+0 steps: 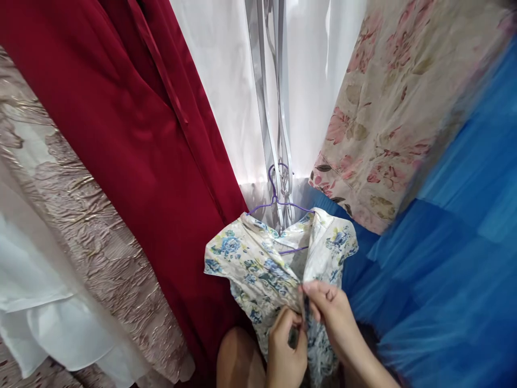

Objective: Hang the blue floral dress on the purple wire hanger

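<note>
A cream dress with blue and yellow flowers (258,269) hangs on a purple hanger (274,198), its front partly parted at the neckline. With thumb and fingers closed, my right hand (329,307) pinches the edge of the dress front near the chest. Just below and to the left, my left hand (285,342) is also closed in a pinch on the front edge of the same dress. A dark strip of the opening shows between the two hands. Small fastenings, if any, are too blurred to make out.
Around the dress hang a red garment (161,151), a textured pink garment (100,199), a pink-flowered cloth (375,124) and blue tulle (452,269). White ribbons (278,108) dangle above the hanger against white cloth (218,59). A bare knee (240,358) shows at the bottom.
</note>
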`<state>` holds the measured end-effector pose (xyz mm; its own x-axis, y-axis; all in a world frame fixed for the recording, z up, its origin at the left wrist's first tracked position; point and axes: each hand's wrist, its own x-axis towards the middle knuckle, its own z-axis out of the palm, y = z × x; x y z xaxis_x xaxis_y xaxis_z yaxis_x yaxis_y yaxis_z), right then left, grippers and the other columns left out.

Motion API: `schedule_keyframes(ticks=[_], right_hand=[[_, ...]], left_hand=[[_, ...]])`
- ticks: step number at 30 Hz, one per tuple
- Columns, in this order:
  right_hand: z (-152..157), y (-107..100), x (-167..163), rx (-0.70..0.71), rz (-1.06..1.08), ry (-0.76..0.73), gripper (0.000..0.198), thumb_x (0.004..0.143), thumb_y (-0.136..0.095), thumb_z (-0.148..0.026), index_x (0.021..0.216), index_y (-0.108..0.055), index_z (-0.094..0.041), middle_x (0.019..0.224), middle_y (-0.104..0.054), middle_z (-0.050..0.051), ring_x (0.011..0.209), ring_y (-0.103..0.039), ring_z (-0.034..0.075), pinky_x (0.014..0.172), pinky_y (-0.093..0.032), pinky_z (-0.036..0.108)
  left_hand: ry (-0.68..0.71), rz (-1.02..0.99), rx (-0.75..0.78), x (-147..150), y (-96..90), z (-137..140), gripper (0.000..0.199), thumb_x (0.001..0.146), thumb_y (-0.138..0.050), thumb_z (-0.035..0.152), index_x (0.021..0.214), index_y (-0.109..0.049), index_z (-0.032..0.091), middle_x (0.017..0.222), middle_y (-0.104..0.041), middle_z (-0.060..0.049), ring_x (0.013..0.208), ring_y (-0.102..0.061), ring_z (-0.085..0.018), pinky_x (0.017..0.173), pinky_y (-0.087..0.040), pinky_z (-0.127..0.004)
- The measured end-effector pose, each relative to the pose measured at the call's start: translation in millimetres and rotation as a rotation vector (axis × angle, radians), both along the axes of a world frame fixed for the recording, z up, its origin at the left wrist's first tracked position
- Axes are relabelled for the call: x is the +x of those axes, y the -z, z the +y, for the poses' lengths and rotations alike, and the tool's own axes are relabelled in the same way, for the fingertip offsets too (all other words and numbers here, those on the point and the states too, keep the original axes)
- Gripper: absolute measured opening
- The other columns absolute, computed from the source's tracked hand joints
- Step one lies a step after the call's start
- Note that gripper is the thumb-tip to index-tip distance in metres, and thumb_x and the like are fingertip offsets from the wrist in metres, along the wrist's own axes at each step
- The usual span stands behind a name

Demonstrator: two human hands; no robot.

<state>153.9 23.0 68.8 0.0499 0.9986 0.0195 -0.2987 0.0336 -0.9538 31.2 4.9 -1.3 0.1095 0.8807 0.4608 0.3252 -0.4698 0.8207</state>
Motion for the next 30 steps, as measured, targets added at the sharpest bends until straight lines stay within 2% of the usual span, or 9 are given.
schedule_keyframes(ticks=[5, 9, 12, 14, 18, 20, 23, 27, 30], right_hand=[[58.2, -88.3, -10.1, 0.209, 0.020, 0.014, 0.041, 0.082, -0.071, -0.041, 0.052, -0.058, -0.018, 0.039, -0.041, -0.006, 0.040, -0.031, 0.007, 0.044, -0.021, 0.024], [88.0, -124.8, -16.6, 0.250, 0.037, -0.043, 0.032, 0.081, -0.069, -0.040, 0.062, -0.066, -0.015, 0.041, -0.040, -0.008, 0.038, -0.026, 0.005, 0.042, -0.016, 0.023], [87.9, -125.7, -15.8, 0.271, -0.019, -0.038, 0.031, 0.079, -0.070, -0.042, 0.066, -0.067, -0.014, 0.042, -0.045, -0.006, 0.038, -0.031, 0.006, 0.041, -0.019, 0.023], [81.3, -120.6, -13.8, 0.279, -0.044, -0.028, 0.030, 0.078, -0.072, -0.042, 0.072, -0.069, -0.013, 0.043, -0.048, -0.006, 0.038, -0.034, 0.007, 0.041, -0.020, 0.023], [67.8, -112.4, -10.5, 0.319, -0.145, -0.009, 0.029, 0.080, -0.068, -0.042, 0.070, -0.065, -0.015, 0.042, -0.045, -0.007, 0.039, -0.035, 0.007, 0.042, -0.022, 0.023], [64.4, -110.2, -9.1, 0.338, -0.190, -0.033, 0.030, 0.081, -0.066, -0.042, 0.066, -0.060, -0.017, 0.042, -0.040, -0.008, 0.039, -0.030, 0.006, 0.042, -0.019, 0.023], [64.7, -105.5, -6.6, 0.352, -0.224, -0.060, 0.031, 0.081, -0.064, -0.043, 0.064, -0.056, -0.018, 0.043, -0.035, -0.009, 0.040, -0.025, 0.006, 0.042, -0.015, 0.023], [72.0, -91.6, -4.1, 0.353, -0.269, -0.036, 0.032, 0.080, -0.063, -0.041, 0.060, -0.050, -0.020, 0.046, -0.036, -0.009, 0.042, -0.026, 0.007, 0.044, -0.017, 0.024], [75.4, -73.0, -1.9, 0.331, -0.313, -0.027, 0.031, 0.080, -0.063, -0.039, 0.059, -0.051, -0.020, 0.047, -0.038, -0.007, 0.044, -0.027, 0.007, 0.045, -0.017, 0.024]], left_hand=[[0.049, 0.060, -0.013, 1.0, -7.9, -6.4, 0.018, 0.088, -0.048, 0.008, 0.075, -0.046, 0.020, 0.078, -0.052, -0.003, 0.074, -0.054, -0.018, 0.070, -0.040, -0.026], [0.079, 0.178, -0.055, -11.2, -3.8, -3.0, 0.019, 0.087, -0.047, 0.005, 0.075, -0.047, 0.020, 0.080, -0.053, -0.003, 0.078, -0.055, -0.018, 0.071, -0.039, -0.027], [0.134, 0.229, -0.072, -27.8, -8.2, 11.1, 0.015, 0.087, -0.052, 0.009, 0.078, -0.055, 0.020, 0.084, -0.058, -0.004, 0.082, -0.058, -0.019, 0.075, -0.042, -0.028], [0.120, 0.199, -0.020, -39.0, -27.4, 25.1, 0.008, 0.089, -0.058, 0.015, 0.090, -0.063, 0.021, 0.088, -0.061, -0.004, 0.085, -0.059, -0.020, 0.079, -0.043, -0.028], [-0.063, -0.028, 0.190, -51.1, -106.6, 55.2, 0.035, 0.096, -0.056, 0.027, 0.130, -0.058, 0.023, 0.087, -0.062, -0.002, 0.082, -0.059, -0.018, 0.083, -0.045, -0.029], [0.000, -0.003, 0.197, -50.1, -150.0, 69.1, 0.040, 0.100, -0.048, 0.032, 0.139, -0.053, 0.025, 0.087, -0.062, -0.002, 0.075, -0.057, -0.017, 0.077, -0.045, -0.028], [0.148, 0.227, 0.236, -42.7, -192.8, 84.2, 0.027, 0.101, -0.047, 0.032, 0.115, -0.067, 0.021, 0.081, -0.064, -0.001, 0.073, -0.059, -0.017, 0.072, -0.045, -0.026], [0.094, 0.278, 0.283, -30.6, -205.4, 91.5, 0.021, 0.099, -0.051, 0.030, 0.092, -0.067, 0.019, 0.073, -0.066, 0.000, 0.067, -0.062, -0.015, 0.065, -0.044, -0.023], [-0.058, 0.036, 0.313, -35.0, -206.9, 99.3, 0.018, 0.097, -0.056, 0.032, 0.094, -0.066, 0.018, 0.075, -0.068, -0.001, 0.065, -0.063, -0.014, 0.065, -0.048, -0.023]])
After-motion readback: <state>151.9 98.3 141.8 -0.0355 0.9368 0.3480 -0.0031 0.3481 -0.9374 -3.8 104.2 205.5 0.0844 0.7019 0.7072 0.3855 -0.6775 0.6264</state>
